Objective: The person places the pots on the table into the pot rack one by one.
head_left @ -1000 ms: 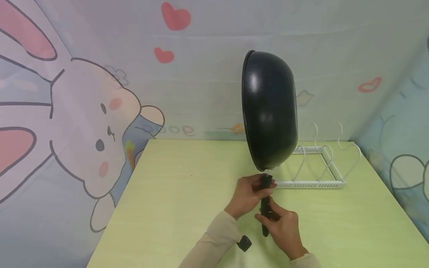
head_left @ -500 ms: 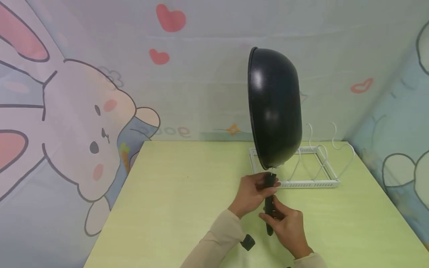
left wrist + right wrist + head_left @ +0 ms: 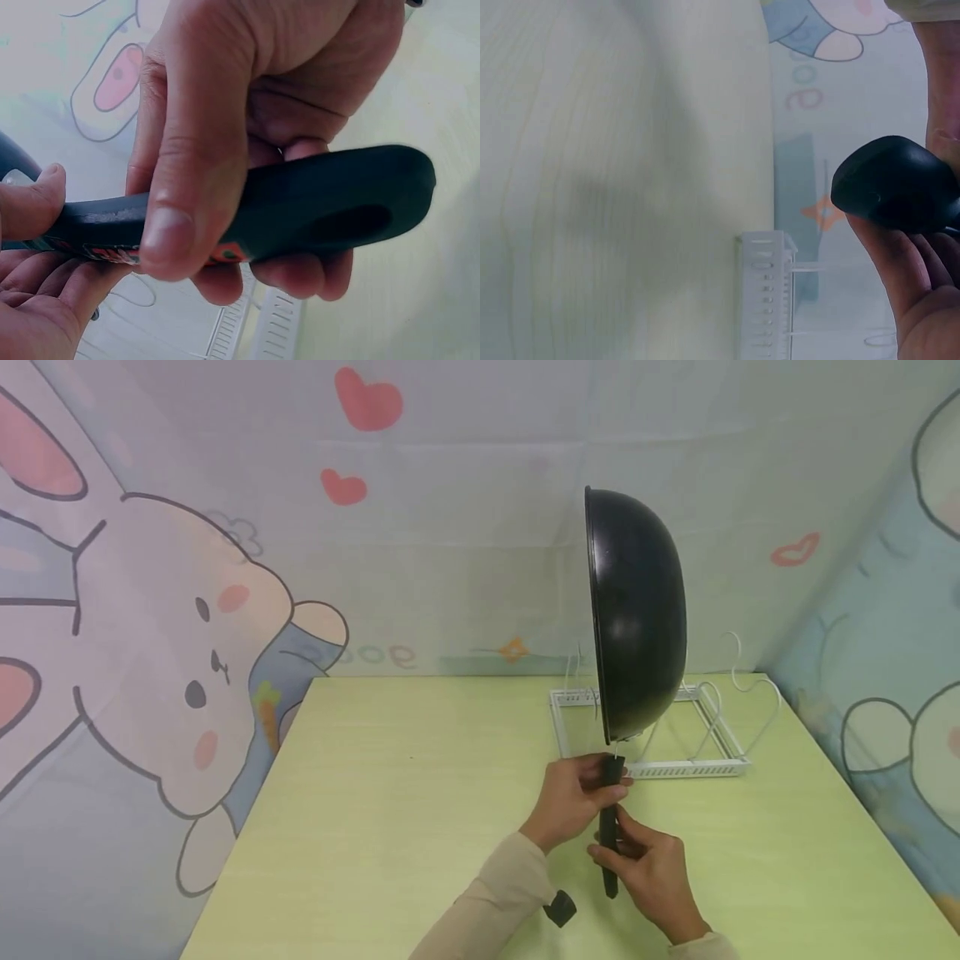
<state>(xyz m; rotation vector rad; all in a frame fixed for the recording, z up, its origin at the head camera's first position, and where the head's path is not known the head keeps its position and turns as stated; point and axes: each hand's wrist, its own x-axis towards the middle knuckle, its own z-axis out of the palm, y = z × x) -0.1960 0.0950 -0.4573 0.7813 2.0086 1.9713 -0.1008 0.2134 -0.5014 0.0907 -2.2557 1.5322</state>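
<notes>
A black wok (image 3: 641, 618) stands on its side in the air, its open face turned left and its rounded base right. Its black handle (image 3: 609, 831) points down between my two hands. Close under the bowl, my left hand (image 3: 566, 797) pinches the upper handle between thumb and fingers. Lower down, my right hand (image 3: 651, 868) holds the handle near its free end. In the left wrist view, a thumb presses on the handle (image 3: 292, 199), whose end has a hanging hole. The right wrist view shows the handle's rounded end (image 3: 892, 184) beside fingers. The wok's inside is hidden.
A white wire rack (image 3: 686, 768) with curved dividers stands on the light green table (image 3: 412, 827), behind the hands and partly covered by the wok. A cartoon-printed cloth (image 3: 465, 543) closes off the back and sides. A small black object (image 3: 560, 908) shows at my left sleeve.
The wok and both hands have shifted right in the head view, while the rack appears further left. The wok has turned more edge-on and upright. Both grips look the same.
</notes>
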